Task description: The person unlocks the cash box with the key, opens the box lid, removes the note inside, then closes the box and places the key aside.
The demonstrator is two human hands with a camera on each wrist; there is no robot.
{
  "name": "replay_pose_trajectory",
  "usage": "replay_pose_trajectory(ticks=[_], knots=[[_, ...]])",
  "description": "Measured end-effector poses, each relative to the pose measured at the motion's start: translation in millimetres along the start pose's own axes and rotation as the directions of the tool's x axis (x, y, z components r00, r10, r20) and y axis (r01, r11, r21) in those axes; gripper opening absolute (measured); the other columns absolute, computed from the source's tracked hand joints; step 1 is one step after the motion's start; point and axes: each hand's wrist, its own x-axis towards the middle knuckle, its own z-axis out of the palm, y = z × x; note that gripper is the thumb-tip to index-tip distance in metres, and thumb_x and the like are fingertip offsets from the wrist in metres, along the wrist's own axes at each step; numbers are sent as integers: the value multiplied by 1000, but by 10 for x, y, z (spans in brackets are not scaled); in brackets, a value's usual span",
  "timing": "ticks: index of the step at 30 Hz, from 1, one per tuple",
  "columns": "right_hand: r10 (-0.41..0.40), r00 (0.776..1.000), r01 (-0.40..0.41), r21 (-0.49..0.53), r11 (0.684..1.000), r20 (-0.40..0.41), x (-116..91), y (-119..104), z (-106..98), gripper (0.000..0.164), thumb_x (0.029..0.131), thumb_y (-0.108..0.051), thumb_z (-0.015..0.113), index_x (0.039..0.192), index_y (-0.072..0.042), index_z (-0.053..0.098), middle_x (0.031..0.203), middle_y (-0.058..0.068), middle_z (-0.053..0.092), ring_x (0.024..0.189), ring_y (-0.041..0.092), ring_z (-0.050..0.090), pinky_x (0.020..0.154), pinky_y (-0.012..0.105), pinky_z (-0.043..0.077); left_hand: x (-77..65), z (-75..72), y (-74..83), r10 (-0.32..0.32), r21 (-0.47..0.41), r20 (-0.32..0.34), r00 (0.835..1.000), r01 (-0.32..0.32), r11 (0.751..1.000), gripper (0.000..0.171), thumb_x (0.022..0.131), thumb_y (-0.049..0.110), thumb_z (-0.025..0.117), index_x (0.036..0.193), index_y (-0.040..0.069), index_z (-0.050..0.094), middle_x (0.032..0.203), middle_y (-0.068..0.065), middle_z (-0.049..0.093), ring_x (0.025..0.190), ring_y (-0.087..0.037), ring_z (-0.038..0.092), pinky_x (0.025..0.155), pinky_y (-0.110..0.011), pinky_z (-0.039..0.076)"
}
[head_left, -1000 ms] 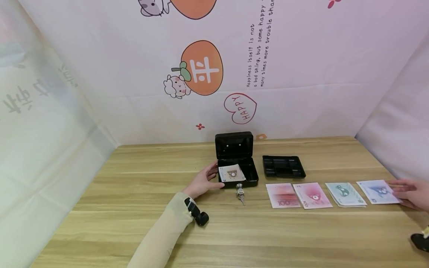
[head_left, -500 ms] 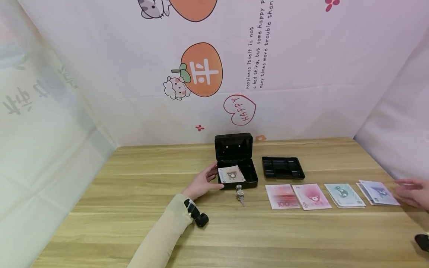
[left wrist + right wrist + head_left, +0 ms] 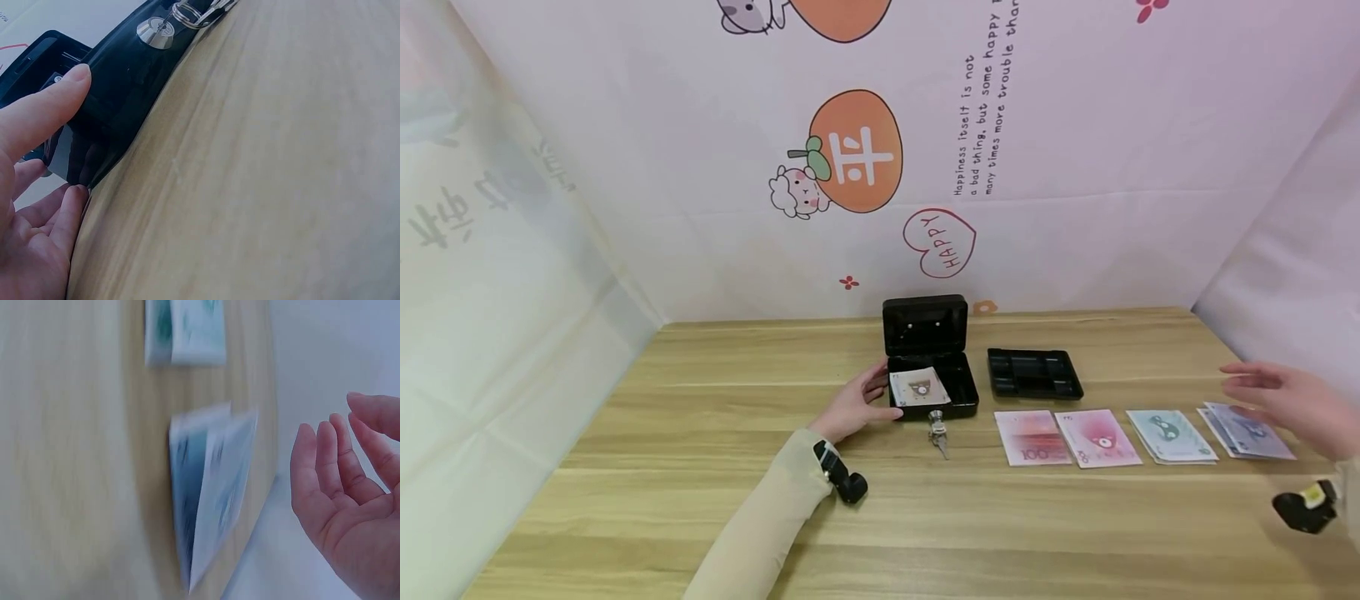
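Four groups of notes [image 3: 1099, 438] lie in a row on the bench [image 3: 1000, 533], to the right of the black box [image 3: 962, 411] whose corner the left grip [image 3: 850, 408] holds. The right grip [image 3: 1296, 404], released, hovers near the blue notes [image 3: 1255, 443].

Glossy box [image 3: 122, 81], metal lock [image 3: 155, 32], wood-grain tabletop [image 3: 250, 187]

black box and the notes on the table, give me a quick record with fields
box: black box, lid raised
inside: brown-printed note, left half
lock: on box front, keys hanging there
tray: black tray, right of box
row, left to right: red note, pink note, green notes, blue notes
left hand: grips box's left side
right hand: near blue notes, holding nothing
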Motion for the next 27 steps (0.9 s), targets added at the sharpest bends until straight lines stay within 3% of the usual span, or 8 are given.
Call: replay_pose_trajectory(ticks=[3,6,8,11,14,17,21,27], knots=[[-22,999,20,52,998,42,33,-236,143,34,100,-8,44,129,10,37,95,-35,49,85,-18,51,71,18,57,5,-2,4,-3,4,7,1000,3,1000,91,80,9,76,152,12,20,153,-14,30,138,-29,35,114,-38,33],[-58,996,49,141,989,65,82,-414,274,22,99,-10,48,121,-15,49,95,-34,53,86,-16,54,72,18,57,6,-2,5,-3,12,15,1000,2,1000,92,80,11,76,152,12,19,153,-13,29,138,-29,34,114,-38,33],[-98,992,80,209,975,78,119,-500,351,27,97,-6,50,111,-30,53,95,-29,58,87,-12,57,72,18,58,5,1,8,-8,12,13,1000,8,1000,92,80,11,76,152,13,19,153,-13,29,138,-29,34,114,-38,33],[-152,983,118,283,952,102,182,-601,467,38,95,-1,52,103,-38,54,96,-22,60,88,-9,59,73,18,57,1,6,10,-4,7,8,1000,4,1000,91,80,9,76,152,12,20,153,-14,29,138,-30,35,114,-39,33],[-157,980,117,287,951,124,242,-703,585,32,95,-1,53,108,-31,54,97,-20,60,90,-8,58,75,18,57,0,8,15,-3,-2,4,1000,3,1000,90,80,8,75,152,11,21,153,-14,29,138,-31,35,114,-39,33],[-144,980,110,228,967,138,288,-809,704,26,96,-7,54,121,-11,50,100,-17,57,92,-9,57,79,20,57,1,8,17,0,-8,4,1000,0,1000,89,81,6,75,152,10,21,153,-16,28,138,-32,34,115,-41,32],[-134,978,106,172,979,161,345,-934,872,48,97,-11,54,133,14,34,109,-1,57,94,-7,57,83,23,57,-4,8,24,0,-7,4,1000,0,1000,89,81,6,74,152,10,21,153,-16,28,138,-33,34,115,-42,32],[-127,970,94,162,982,205,436,-1136,1145,56,96,-14,55,138,13,31,127,30,46,99,1,57,86,29,56,-19,6,35,-4,-4,0,1000,4,1000,89,81,6,74,152,10,20,153,-15,29,138,-31,34,115,-40,32]])
